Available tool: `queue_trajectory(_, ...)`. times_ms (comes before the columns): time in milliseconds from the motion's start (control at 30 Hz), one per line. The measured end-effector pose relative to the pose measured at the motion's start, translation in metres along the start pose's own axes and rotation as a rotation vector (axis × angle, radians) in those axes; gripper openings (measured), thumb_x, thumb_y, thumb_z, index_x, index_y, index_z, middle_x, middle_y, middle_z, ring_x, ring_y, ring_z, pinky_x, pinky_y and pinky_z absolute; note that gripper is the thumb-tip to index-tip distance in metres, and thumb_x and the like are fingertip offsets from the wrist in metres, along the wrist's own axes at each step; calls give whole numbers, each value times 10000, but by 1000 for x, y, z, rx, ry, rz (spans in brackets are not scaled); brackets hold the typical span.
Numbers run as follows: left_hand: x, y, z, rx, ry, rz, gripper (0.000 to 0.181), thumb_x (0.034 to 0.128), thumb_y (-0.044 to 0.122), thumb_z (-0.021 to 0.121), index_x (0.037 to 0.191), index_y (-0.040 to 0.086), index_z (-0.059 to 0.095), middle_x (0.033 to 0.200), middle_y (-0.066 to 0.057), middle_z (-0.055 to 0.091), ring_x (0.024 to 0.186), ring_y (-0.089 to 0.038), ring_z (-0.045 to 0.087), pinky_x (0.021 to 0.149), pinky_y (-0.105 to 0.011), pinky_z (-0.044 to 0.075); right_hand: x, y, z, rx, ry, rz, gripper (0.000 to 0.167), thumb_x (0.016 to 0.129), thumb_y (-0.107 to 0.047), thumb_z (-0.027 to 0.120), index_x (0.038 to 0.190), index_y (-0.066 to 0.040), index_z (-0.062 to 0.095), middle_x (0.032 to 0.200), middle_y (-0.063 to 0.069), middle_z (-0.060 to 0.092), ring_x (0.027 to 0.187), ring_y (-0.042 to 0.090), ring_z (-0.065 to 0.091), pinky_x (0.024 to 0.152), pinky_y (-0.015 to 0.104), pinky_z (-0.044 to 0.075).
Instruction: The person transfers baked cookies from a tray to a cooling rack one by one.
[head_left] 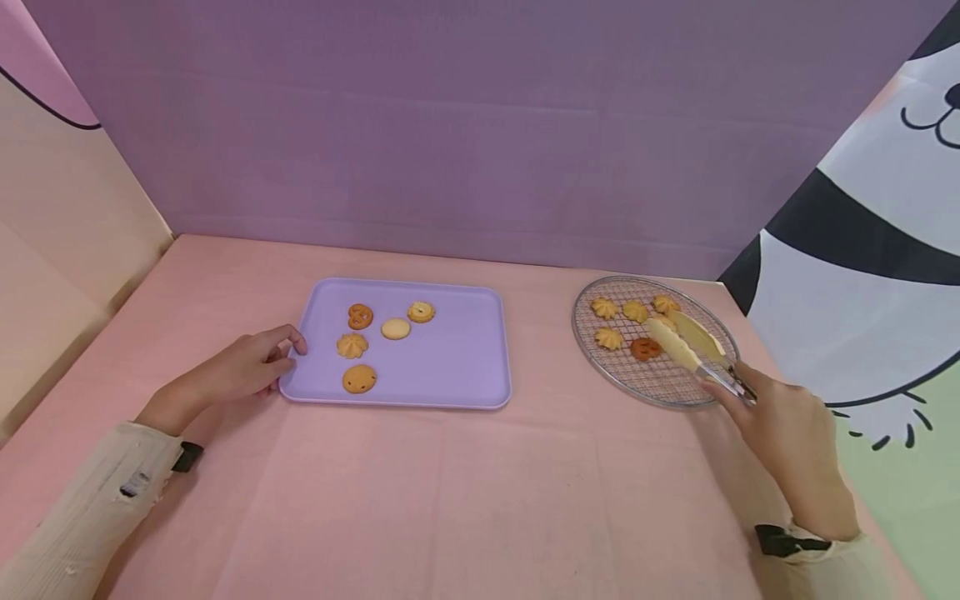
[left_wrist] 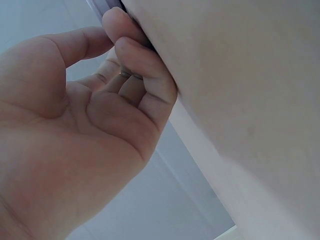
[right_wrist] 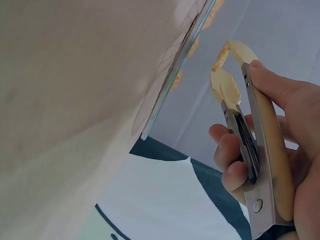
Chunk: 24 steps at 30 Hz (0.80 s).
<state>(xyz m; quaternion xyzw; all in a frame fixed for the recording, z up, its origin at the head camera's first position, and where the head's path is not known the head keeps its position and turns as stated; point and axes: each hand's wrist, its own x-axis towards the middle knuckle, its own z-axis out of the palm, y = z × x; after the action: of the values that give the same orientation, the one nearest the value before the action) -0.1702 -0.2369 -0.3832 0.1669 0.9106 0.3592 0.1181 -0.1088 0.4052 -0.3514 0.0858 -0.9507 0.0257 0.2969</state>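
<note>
My right hand point(head_left: 787, 425) grips a pair of tongs point(head_left: 686, 346) over the round wire rack point(head_left: 600, 367). Between the tong tips a cookie point(right_wrist: 220, 57) is pinched, raised off the rack in the right wrist view. Under and beside the tongs, several flower-shaped cookies point(head_left: 609, 337) and a brown pretzel cookie point(head_left: 643, 349) lie on the rack. On the left, my left hand point(head_left: 236, 367) holds the left rim of a purple tray point(head_left: 442, 367) with thumb and curled fingers. This tray bears a pretzel cookie point(head_left: 361, 316), a flower-shaped cookie point(head_left: 352, 346) and several round ones.
Tray and rack stand apart on a pink tabletop point(head_left: 480, 500). Behind them rises a purple backdrop point(head_left: 450, 133). A panda-printed panel point(head_left: 862, 275) borders the right side, and a pale wall point(head_left: 60, 250) the left.
</note>
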Motion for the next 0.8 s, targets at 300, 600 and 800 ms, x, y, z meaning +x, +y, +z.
queue_trajectory(300,0,0,-1,4,-4,-4,166,985,38,522,1150,57,528,675,-29,518,561,-150,521,474,-247,420,-3,13,3,-7,-90,70,358,861,-316,767,1038,-23,661,476,-20,294,414,191,282,360,324,182)
queue_trajectory(600,1,-1,-2,8,-6,-11,175,979,25,514,1150,55,527,664,-31,512,561,-168,526,479,-253,427,-5,22,2,12,-155,110,372,885,-285,742,1081,16,647,503,47,409,435,226,336,352,334,217)
queue_trajectory(800,0,2,-1,-3,-5,-13,178,982,34,523,1159,52,525,666,-29,510,561,-160,520,467,-251,419,-6,24,3,18,-174,114,343,895,-279,728,1052,14,641,526,47,411,441,216,338,365,328,211)
